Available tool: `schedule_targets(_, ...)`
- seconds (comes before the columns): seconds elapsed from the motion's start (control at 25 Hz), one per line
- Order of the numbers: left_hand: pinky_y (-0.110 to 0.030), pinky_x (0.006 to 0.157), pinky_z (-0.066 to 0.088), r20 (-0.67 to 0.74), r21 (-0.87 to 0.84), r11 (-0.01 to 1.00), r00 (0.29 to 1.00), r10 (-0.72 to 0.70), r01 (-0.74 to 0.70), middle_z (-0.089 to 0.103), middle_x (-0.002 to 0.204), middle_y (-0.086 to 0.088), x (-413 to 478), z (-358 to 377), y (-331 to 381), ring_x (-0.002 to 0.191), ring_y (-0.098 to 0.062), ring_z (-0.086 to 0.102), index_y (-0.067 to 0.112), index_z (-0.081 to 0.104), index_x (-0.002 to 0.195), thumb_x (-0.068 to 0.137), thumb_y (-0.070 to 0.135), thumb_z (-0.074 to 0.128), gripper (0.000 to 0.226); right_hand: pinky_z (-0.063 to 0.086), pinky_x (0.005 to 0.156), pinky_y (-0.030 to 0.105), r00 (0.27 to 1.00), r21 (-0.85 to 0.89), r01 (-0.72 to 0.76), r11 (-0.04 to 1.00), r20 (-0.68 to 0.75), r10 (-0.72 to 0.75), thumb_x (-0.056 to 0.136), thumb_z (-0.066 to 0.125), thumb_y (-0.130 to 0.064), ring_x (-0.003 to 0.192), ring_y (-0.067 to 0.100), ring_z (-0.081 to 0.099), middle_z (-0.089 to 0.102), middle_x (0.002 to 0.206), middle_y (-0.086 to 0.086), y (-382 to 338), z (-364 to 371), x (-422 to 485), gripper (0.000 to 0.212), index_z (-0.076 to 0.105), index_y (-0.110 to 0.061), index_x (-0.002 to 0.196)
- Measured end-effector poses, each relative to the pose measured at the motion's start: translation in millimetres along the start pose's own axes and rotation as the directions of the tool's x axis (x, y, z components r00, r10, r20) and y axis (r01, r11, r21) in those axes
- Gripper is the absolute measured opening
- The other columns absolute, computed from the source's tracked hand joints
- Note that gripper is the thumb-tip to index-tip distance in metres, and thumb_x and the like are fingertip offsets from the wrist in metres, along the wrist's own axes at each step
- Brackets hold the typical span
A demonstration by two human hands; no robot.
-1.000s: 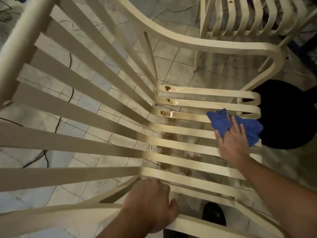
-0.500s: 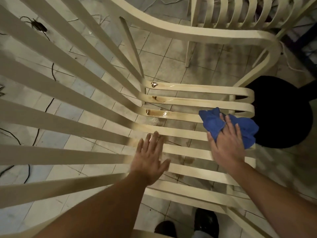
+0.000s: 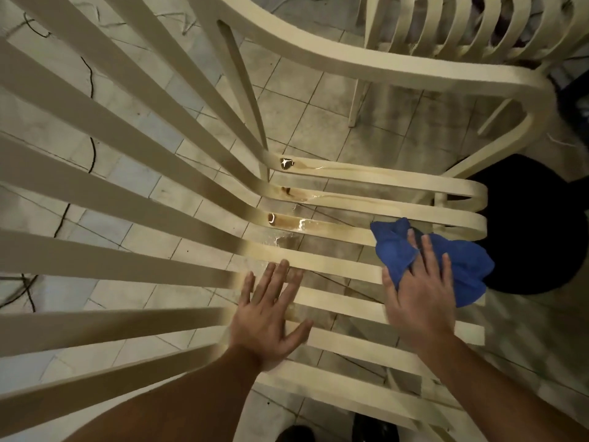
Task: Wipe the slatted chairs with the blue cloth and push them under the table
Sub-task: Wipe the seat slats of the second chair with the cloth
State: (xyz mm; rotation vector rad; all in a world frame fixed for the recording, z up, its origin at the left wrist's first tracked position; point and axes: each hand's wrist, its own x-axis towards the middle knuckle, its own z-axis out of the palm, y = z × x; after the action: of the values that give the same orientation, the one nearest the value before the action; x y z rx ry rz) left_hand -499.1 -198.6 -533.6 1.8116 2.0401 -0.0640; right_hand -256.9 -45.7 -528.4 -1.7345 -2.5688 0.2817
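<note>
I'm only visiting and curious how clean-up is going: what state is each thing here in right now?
Slatted chair: upright, seat slats wet and brown-stained near the backrest.
Blue cloth: bunched, pressed onto the front seat slats.
Right hand: fingers straight, pressing the cloth.
Left hand: fingers spread over the seat slats, holding nothing; contact unclear.
Second chair: upright, beyond the first.

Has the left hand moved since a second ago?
Yes. The left hand let go of the chair's near side and is now spread flat over the seat slats, closer to the brown stains.
</note>
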Motion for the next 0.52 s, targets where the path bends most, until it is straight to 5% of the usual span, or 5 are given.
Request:
schedule_targets(0.24,-0.058,0.123,0.012,-0.012,-0.003,1.000,1.000,0.000,0.000,0.002,0.172,-0.004,-1,3,-3,0.158,-0.023,0.002,0.026,0.013,0.164,0.097,0.071,0.031,0.083,0.017,0.124,0.056,0.979,-0.044,0.189,0.981,0.088,-0.184,0.102,0.035,-0.047,0.156,0.028,0.016,0.029,0.166,0.006,-77,15,23,0.056,0.059,-0.012,0.140)
schedule_targets(0.52,-0.057,0.123,0.009,0.029,0.037,0.999,1.000,-0.012,0.011,0.003,0.171,-0.007,0,5,-4,0.158,-0.022,-0.003,0.026,0.012,0.163,0.096,0.073,0.030,0.083,0.001,0.126,0.049,0.946,-0.010,0.288,0.958,0.162,-0.282,0.101,0.024,-0.047,0.157,0.026,0.012,0.024,0.168,0.006,-150,29,45,0.063,0.039,-0.018,0.156)
